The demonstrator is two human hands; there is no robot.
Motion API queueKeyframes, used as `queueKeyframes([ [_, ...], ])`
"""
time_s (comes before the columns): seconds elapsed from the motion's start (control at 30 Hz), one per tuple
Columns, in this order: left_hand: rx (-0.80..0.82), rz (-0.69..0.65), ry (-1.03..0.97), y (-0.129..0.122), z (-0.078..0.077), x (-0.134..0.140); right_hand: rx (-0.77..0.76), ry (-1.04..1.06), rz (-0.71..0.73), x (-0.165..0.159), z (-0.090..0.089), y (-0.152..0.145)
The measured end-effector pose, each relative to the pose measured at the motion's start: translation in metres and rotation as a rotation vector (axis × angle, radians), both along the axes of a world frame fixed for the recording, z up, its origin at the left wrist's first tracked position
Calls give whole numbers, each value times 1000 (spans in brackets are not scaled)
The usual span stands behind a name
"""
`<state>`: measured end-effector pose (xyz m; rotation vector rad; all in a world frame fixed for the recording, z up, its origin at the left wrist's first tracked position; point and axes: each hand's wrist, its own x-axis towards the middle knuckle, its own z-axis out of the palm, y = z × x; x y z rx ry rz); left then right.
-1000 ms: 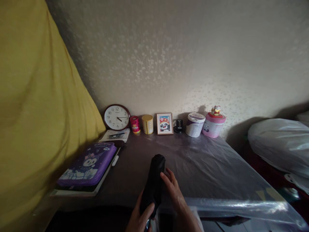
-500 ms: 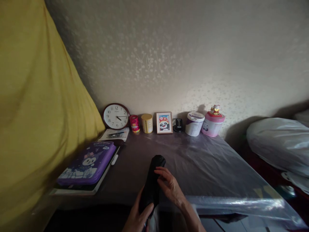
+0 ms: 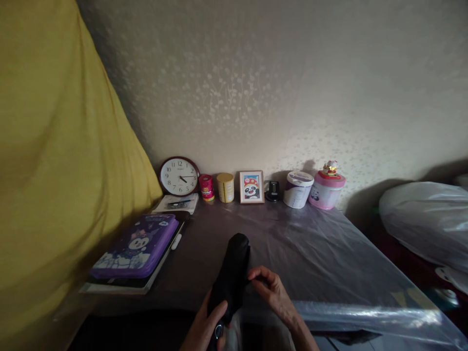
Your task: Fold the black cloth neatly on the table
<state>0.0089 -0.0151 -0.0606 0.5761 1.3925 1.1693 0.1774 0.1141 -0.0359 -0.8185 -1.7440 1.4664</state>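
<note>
A folded black umbrella (image 3: 232,269) points away from me over the near edge of a dark table (image 3: 329,253) covered in clear plastic. My left hand (image 3: 204,329) grips its lower end near the handle, thumb laid over the fabric. My right hand (image 3: 272,292) is at the umbrella's right side, fingers curled and pinched together at the fabric.
A yellow curtain (image 3: 54,170) fills the left. A purple cartoon case (image 3: 137,246) lies on books at the table's left. Along the wall stand a clock (image 3: 179,176), two small tins (image 3: 215,187), a framed panda picture (image 3: 251,186) and two tubs (image 3: 310,190). A plastic-covered bundle (image 3: 424,219) lies right.
My right hand slid down the umbrella's side toward me and its fingers curled in. The left hand kept its grip. The view shifted slightly.
</note>
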Motion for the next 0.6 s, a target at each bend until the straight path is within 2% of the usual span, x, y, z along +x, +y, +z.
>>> queueKeyframes([
  [0.1, -13, 27, -42, -1, 2, -1, -75, -71, 4, 10, 3, 0],
  [0.23, 26, 40, -58, -1, 3, 0, -106, -35, -177, 6, -1, 4],
  [0.3, 58, 32, -82, -1, 3, -2, -132, 0, -195, 0, -4, 6],
  [0.43, 28, -48, -197, -3, 5, -9, -188, 23, -187, -9, -3, 11],
  [0.6, -40, -173, -436, -2, 8, -7, -152, 22, -240, -13, 4, 11],
])
